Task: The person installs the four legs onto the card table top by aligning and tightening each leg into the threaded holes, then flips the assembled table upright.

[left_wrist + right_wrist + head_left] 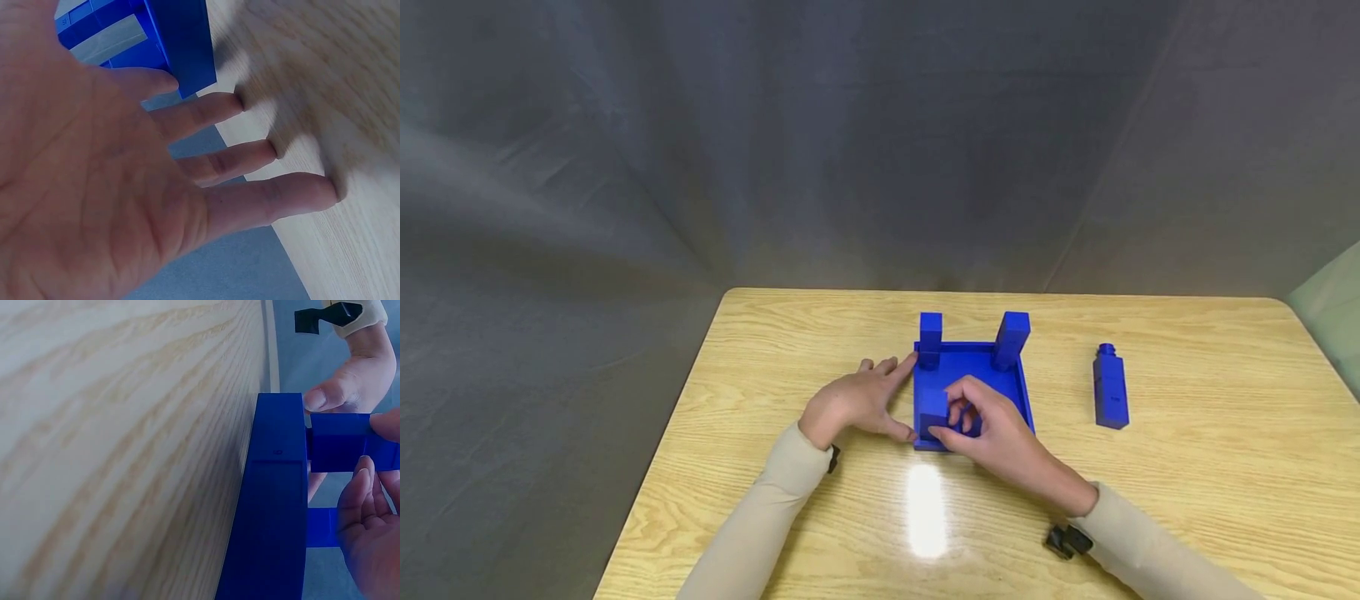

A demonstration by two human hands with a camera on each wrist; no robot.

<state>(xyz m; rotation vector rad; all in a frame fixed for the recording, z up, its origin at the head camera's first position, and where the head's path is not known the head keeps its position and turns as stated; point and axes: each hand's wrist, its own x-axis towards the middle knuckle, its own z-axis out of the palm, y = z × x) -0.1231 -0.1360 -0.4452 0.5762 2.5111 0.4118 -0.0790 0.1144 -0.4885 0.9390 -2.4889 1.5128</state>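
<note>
In the head view, the right hand (997, 433) hides the near right corner of the blue square rimmed panel (970, 365) and part of the blue square-sided post (934, 404) at its near left corner. The near edge of the pale wood-grain table (1217, 400) is cut off, as are both beige sleeves (756, 517). The mark on the loose blue threaded-neck post (1110, 390), toward the table's right edge, is too small to read.

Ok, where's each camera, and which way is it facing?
Head: worn on the head, facing forward and down at the blue tray; left hand, right hand and sleeves show.
Left wrist: on that wrist, facing tray and tabletop past the left hand.
Right wrist: on that wrist, facing the tray's side; both hands show.
Shared: head and right wrist show the gripped post.
</note>
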